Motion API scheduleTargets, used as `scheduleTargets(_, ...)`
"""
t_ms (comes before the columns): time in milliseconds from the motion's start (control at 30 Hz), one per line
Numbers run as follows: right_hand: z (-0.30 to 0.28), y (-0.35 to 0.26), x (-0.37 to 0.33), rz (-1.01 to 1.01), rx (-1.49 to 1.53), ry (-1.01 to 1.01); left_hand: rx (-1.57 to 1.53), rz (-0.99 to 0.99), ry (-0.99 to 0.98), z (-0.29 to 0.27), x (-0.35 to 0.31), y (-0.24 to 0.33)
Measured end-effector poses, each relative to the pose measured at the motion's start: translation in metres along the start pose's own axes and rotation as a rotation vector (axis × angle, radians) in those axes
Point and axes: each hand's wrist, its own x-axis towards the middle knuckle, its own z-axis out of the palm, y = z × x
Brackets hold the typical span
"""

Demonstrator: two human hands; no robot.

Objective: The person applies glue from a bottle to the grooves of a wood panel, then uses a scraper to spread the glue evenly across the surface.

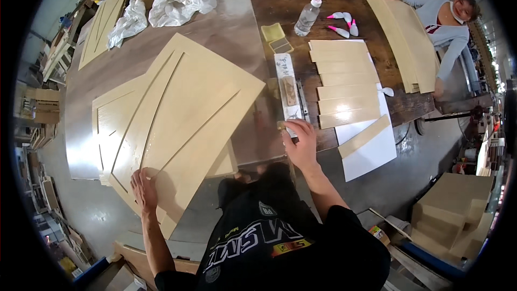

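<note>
A large pale wooden panel [204,91] with long dark grooves lies tilted on the table, on top of similar panels [116,105]. My left hand [144,191] rests on its near left part, fingers stretched out over the surface. Beyond the panel's right side, my right hand [301,143] is closed at the near end of a white lettered strip [282,64]. A small tan piece [280,125] shows at its fingertips; its kind is unclear. On the strip lies a flat brown wooden block [291,91]. A thin metal tool [302,99] lies alongside.
Overlapping wooden slats [347,81] lie on white sheets [371,156] at right. Beyond stand a clear bottle [307,19] and several small white bottles with pink tips [340,32]. Crumpled white plastic [180,4] lies far left. A person [449,21] at far right touches stacked panels [401,37].
</note>
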Motion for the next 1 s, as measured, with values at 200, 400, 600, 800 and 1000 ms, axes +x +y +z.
scheduleTargets(200, 0.042, -0.023, 0.006, 0.056, -0.074, -0.248, -0.024, -0.045, -0.025, -0.003, 0.006, 0.005)
scheduleTargets(400, 0.101, -0.012, 0.032, -0.003, -0.478, -0.461, -0.071, -0.017, 0.065, -0.005, -0.007, -0.006)
scheduleTargets(600, 0.139, -0.007, 0.042, -0.272, -0.667, -0.606, -0.083, -0.135, 0.112, -0.007, -0.030, -0.017)
scheduleTargets(800, 0.181, 0.052, 0.014, -0.295, -0.825, -0.511, -0.170, -0.230, 0.101, -0.015, -0.064, -0.077)
scheduleTargets(1000, 0.186, 0.033, 0.018, -0.128, -0.726, -0.347, -0.294, -0.263, 0.156, -0.008, -0.083, -0.113)
